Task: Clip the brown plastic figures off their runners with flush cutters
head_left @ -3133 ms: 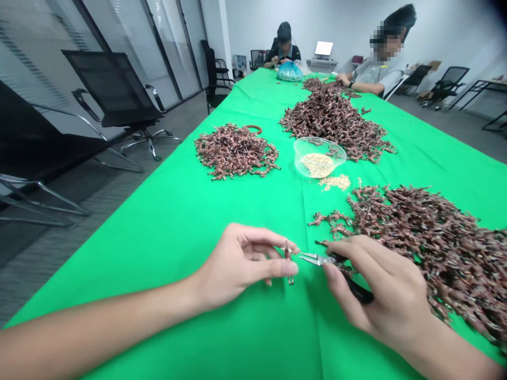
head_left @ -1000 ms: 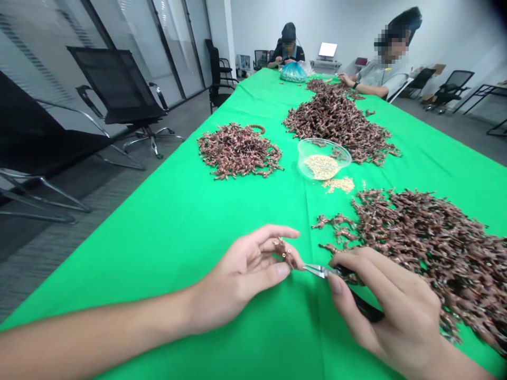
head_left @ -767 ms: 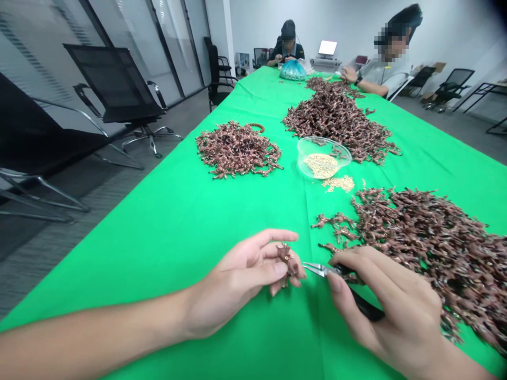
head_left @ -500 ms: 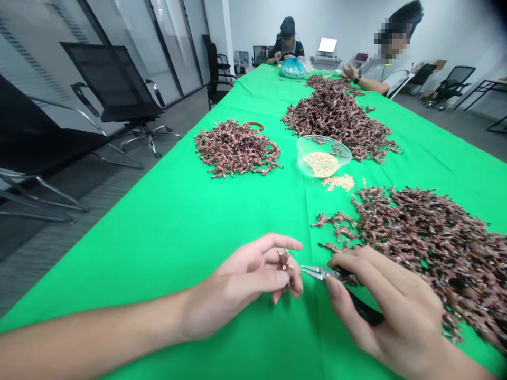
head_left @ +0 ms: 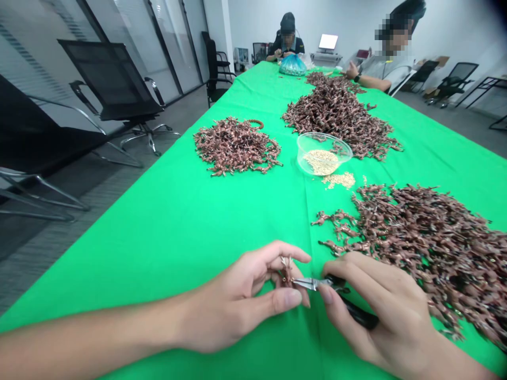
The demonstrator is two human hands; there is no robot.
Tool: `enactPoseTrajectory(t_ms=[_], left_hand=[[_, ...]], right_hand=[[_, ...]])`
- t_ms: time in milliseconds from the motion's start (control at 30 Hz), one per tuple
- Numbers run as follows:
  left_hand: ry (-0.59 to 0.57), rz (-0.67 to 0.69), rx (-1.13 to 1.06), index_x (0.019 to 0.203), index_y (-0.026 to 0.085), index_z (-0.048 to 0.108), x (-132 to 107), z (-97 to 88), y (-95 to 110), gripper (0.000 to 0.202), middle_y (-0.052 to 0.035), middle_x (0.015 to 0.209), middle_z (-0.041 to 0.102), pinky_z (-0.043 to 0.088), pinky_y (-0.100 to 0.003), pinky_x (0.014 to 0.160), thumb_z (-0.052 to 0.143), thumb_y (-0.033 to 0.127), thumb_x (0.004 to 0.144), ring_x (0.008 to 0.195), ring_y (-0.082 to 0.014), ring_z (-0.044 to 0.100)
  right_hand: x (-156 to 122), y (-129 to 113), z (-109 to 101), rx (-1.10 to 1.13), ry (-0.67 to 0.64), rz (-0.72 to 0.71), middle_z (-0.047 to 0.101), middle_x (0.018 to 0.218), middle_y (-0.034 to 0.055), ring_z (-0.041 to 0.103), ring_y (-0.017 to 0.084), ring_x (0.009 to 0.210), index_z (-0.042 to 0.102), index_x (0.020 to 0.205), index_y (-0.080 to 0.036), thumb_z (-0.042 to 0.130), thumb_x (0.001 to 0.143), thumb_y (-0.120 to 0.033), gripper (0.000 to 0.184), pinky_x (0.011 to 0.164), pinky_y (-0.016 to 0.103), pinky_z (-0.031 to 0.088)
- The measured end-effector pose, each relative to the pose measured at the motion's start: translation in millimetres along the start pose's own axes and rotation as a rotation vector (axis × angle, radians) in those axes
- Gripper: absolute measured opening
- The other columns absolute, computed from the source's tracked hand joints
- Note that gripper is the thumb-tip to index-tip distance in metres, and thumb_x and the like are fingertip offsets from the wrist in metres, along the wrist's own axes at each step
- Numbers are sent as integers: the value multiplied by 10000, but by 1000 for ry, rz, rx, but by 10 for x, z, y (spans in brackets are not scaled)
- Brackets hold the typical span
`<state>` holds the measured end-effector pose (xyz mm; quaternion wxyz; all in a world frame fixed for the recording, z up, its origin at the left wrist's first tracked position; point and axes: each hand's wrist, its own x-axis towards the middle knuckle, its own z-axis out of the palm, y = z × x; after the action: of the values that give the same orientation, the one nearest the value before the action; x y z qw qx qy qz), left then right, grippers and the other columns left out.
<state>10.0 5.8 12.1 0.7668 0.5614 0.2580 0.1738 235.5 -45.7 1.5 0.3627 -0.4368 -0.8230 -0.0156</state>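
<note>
My left hand [head_left: 241, 301] is closed around a small brown animal figurine [head_left: 287, 270], with its thin pale prongs pointing up between thumb and fingers. Gold-coloured dots show on the figurine. My right hand [head_left: 388, 306] grips black-handled pliers [head_left: 361, 315]. Their narrow metal tips meet the figurine's right side; whether the jaws pinch anything is too small to tell. Beside my right hand spreads a large pile of similar brown figurines [head_left: 431, 232], a few lying loose at its left edge.
Ahead stands a clear plastic tub [head_left: 303, 163] of tiny gold pieces, some spilled on the green cloth [head_left: 166, 232]. A smaller figurine pile [head_left: 237, 148] lies left, another pile [head_left: 336, 113] farther back. Two people sit beyond, near a blue bag [head_left: 293, 65]. Office chairs [head_left: 111, 79] line the left.
The pliers' tips have moved left and slightly down, from apart to touching the figurine. My left hand has shifted slightly right and turned the figurine.
</note>
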Motion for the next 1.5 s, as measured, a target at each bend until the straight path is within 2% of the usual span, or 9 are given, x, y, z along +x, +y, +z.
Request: enactPoseTrajectory(t_ms=[333,567,800,1000,1167,1333,1500], left_hand=[[32,-9,27,1291,236,519,6,14,-7,314,-16,1010,613,451,-305,911,589,268,987,1005,-152,599],[46,-1,42,1269,250,538,8,26,-17,297,-13,995,623,459,-313,893,593,308,983,999,-166,616],[109,45,211,1297,277,555,-3,56,2,314,-12,1015,677,475,-340,905,573,334,989,1011,-196,651],[130,97,324,1310,281,595,-10,49,13,322,-2,1065,708,470,-305,952,575,299,990,1041,-181,658],[152,108,297,1306,271,603,-10,63,-9,318,4,1061,718,487,-278,927,575,287,989,1002,-162,674],[170,112,300,1287,242,615,-6,68,-8,310,-19,1035,727,492,-305,919,584,289,982,997,-185,675],[154,96,294,1288,284,601,-3,58,-10,296,9,1030,719,481,-297,926,568,299,994,1007,-169,669]], right_hand=[[-15,6,14,62,-36,35,632,739,50,603,126,623,620,902,-146,621,882,-154,22,548,248,478],[-6,5,16,106,-67,72,609,689,21,573,112,574,635,910,-147,605,881,-142,42,516,238,462],[15,-15,20,115,-69,102,631,675,-2,587,103,540,634,896,-171,591,888,-153,47,484,224,441],[48,-36,14,163,-96,156,599,611,-37,550,72,481,582,786,-194,581,896,-165,114,467,201,421],[44,-36,8,184,-112,178,592,610,-43,543,67,486,578,778,-199,586,899,-169,125,476,196,417],[34,-27,8,201,-132,202,599,617,-37,550,73,496,580,773,-198,578,910,-188,138,481,198,419],[48,-21,2,219,-147,206,604,629,-36,556,76,510,572,770,-202,578,910,-180,142,489,200,419]])
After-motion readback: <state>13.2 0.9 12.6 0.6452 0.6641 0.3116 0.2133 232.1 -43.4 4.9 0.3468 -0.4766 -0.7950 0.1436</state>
